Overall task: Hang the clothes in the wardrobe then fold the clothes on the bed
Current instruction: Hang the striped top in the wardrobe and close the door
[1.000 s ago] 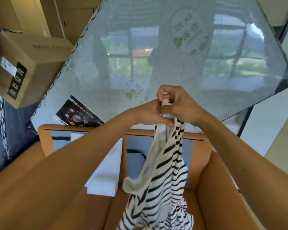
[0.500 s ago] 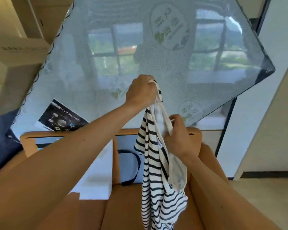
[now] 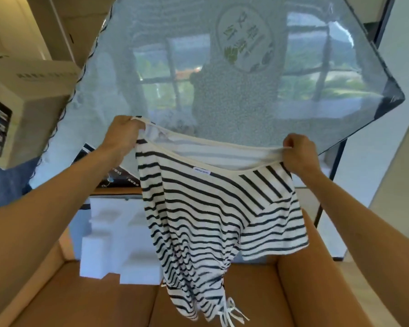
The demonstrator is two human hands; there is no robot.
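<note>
A cream top with dark stripes (image 3: 206, 208) hangs in the air in front of me, its neckline stretched wide. My left hand (image 3: 122, 135) grips the left end of the neckline. At the right end, my right hand (image 3: 298, 153) pinches the cream edge. The body of the top droops down over a brown leather seat (image 3: 109, 300), with white ties dangling at its hem. A small white label shows just under the neckline.
A large mattress wrapped in shiny plastic (image 3: 234, 74) leans behind the top. White foam blocks (image 3: 111, 244) lie on the brown seat. Cardboard boxes (image 3: 21, 97) are stacked at the left. A black metal frame leg (image 3: 333, 171) stands at the right.
My hands have moved apart along the neckline, the right one swinging out to the right. The bunched top is now spread open and held wide between them.
</note>
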